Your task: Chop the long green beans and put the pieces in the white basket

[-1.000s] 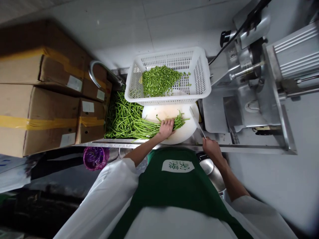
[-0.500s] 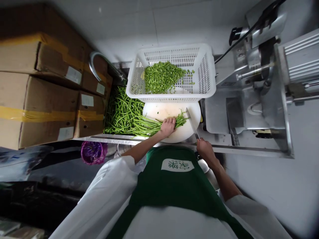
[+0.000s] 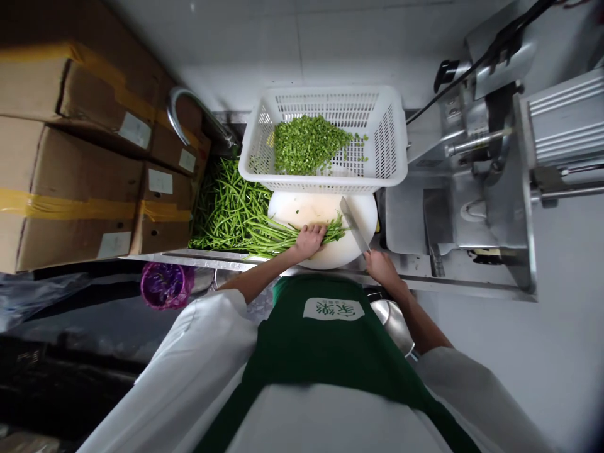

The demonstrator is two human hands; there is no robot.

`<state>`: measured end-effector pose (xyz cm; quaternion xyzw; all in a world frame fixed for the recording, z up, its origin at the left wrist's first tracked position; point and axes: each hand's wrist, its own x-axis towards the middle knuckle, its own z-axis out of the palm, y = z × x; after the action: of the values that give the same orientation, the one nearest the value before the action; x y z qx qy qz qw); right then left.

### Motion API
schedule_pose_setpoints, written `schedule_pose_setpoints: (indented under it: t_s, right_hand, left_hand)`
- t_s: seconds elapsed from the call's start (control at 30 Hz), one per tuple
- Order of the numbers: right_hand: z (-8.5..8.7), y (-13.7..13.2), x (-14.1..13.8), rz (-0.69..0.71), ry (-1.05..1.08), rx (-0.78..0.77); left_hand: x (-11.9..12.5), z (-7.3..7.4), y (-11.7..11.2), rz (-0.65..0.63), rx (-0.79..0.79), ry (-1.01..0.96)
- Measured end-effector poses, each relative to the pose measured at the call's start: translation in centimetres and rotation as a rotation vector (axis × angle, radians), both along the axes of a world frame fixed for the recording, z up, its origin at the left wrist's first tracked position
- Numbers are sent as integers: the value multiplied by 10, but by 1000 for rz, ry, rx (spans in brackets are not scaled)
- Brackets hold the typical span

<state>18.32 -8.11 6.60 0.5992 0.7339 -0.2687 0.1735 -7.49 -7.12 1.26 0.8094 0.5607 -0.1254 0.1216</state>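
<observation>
My left hand [image 3: 310, 241] is closed over a bunch of long green beans [image 3: 271, 236], pressing it onto a round white cutting board [image 3: 346, 255]. The bunch's uneven ends [image 3: 336, 229] stick out to the right of my fingers. A kitchen knife [image 3: 355, 225] has its handle in my right hand [image 3: 381, 267], at the board's lower right edge. Its blade slants up and left over the board, beside the bean ends. From here I cannot tell whether the blade touches the board.
Behind the board stands a white perforated basket [image 3: 396, 141] with chopped green pieces [image 3: 309, 145]. A heap of loose beans [image 3: 226, 207] lies left, by a curved faucet [image 3: 177, 113] and stacked cardboard boxes [image 3: 80, 195]. To the right are a second blade [image 3: 436, 217] and a metal machine [image 3: 481, 135].
The knife and my right hand have shifted left, closer to the bean ends, and more of the blade's flat side shows. My left hand stays on the bunch. The whole view has shifted slightly.
</observation>
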Motion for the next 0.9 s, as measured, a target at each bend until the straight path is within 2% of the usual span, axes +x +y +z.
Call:
schedule_pose_setpoints:
  t_s: [0.17, 0.3, 0.4, 0.6, 0.77, 0.9]
  right_hand:
    - [17, -4, 11, 29, -87, 37]
    - [28, -6, 14, 132, -94, 25]
    - [25, 1, 9, 174, -103, -11]
    - [8, 15, -1, 141, -95, -12]
    - [15, 2, 4, 147, -93, 29]
    - [14, -5, -8, 151, -88, -21]
  left_hand:
    - [-8, 0, -8, -30, -13, 5]
    - [-11, -4, -7, -54, -22, -1]
    - [-11, -7, -6, -57, -21, -8]
    - [-10, -7, -8, -41, -12, -25]
    - [-9, -4, -10, -11, -27, -33]
    - [-8, -3, -9, 2, -33, -55]
